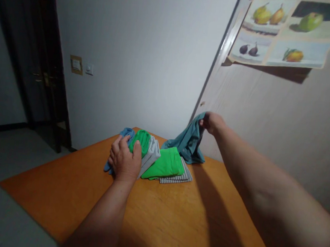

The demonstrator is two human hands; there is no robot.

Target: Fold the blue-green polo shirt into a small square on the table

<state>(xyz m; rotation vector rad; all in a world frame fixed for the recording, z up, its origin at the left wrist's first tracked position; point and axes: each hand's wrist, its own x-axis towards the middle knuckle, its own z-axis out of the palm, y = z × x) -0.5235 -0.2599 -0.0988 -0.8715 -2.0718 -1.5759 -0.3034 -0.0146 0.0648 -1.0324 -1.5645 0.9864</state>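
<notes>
My left hand (124,159) rests on a small pile of folded clothes, its fingers curled over a blue piece (125,132) and a dark green roll (142,140), with a grey piece (152,152) beside them. To the right lies a bright green folded cloth (166,164) on top of a grey striped one (178,177). My right hand (211,122) is closed on the top of a teal garment (188,141), lifting it so that it hangs down to the table behind the pile.
All of it sits on an orange wooden table (175,222) set in a room corner. A fruit poster (284,32) hangs on the right wall. A dark door (36,62) and wall switches (80,66) are at the left.
</notes>
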